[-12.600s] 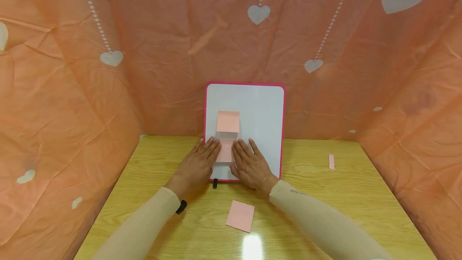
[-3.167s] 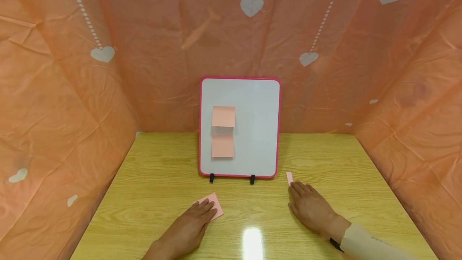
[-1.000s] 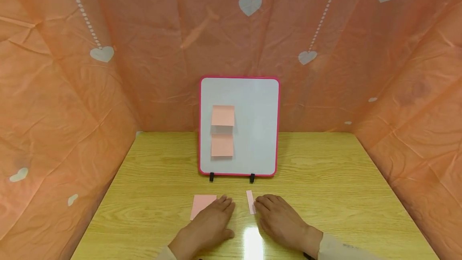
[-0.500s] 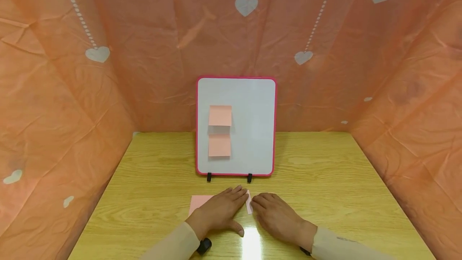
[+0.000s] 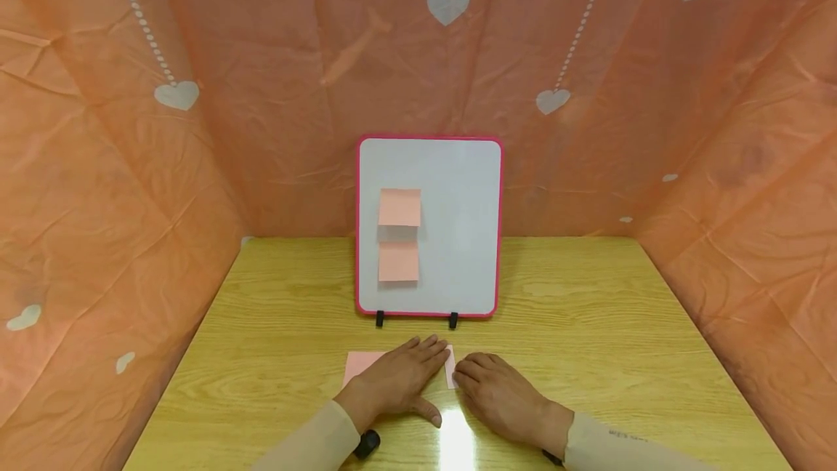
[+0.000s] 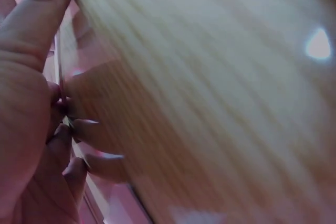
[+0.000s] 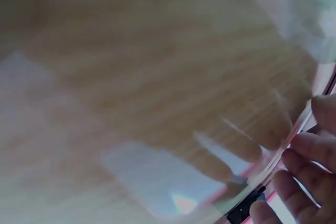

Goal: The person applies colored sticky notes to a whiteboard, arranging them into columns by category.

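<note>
My left hand [image 5: 399,378] lies across the table with straight fingers. It covers part of a square pink sticky note [image 5: 362,363], and its fingertips touch the left edge of a narrow pink strip [image 5: 450,376]. My right hand [image 5: 500,398] is at the strip's right edge, fingers bent and fingertips against it. Its thumb is hidden in the head view. The right wrist view shows that hand's fingers [image 7: 307,182] low over the wood, but whether they pinch the strip does not show. In the left wrist view the left thumb [image 6: 37,19] stands apart from the fingers.
Behind the hands a pink-rimmed whiteboard [image 5: 458,231] stands on black feet [image 5: 453,320]. Two pink notes, an upper note [image 5: 399,207] and a lower note [image 5: 398,262], stick to its left half. Orange cloth [image 5: 288,129] hangs around the wooden table [image 5: 575,296].
Both hands have left the lower note on the whiteboard. The right hand has brought the strip leftward to the middle; the left hand has slid right from the loose note to the strip.
</note>
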### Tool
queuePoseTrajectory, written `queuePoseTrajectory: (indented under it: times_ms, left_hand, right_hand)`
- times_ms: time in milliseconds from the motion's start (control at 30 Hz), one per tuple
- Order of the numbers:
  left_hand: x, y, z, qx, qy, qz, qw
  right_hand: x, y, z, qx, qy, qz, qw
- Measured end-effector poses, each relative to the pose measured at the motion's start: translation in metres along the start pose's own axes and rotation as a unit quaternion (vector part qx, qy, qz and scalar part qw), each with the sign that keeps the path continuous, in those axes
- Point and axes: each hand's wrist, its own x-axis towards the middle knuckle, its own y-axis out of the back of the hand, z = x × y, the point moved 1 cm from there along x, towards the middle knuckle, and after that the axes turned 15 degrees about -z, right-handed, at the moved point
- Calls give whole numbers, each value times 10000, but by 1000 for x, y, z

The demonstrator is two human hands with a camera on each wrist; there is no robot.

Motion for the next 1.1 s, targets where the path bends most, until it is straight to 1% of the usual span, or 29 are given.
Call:
queuePoseTrajectory:
  times_ms: [200, 333, 433, 533, 733, 967, 1100]
  left_hand:
    - [-1, 1, -3, -108, -28, 15, 9999]
    - [-1, 2, -4, -206, -2, -20, 9998]
    - [-1, 2, -3, -258, 4, -35, 9997]
    - [0, 2, -3, -279, -6, -2, 9996]
    - [1, 2, -3, -311, -45, -2, 9995]
    - [1, 1, -2, -343, -61, 13, 9994]
    - [1, -1, -2, -352, -48, 1, 9994]
  right_hand:
    - [8, 4, 11, -7, 140, -22, 9999]
    - [14, 5, 17, -101, 267, -41, 9996]
    - [17, 5, 19, -74, 313, -22, 9995]
    - [19, 5, 19, -19, 283, 33, 9996]
    - [22, 4, 18, -81, 194, 194, 9996]
    - [20, 4, 16, -155, 156, 216, 9995]
    - [19, 3, 14, -169, 163, 303, 9993]
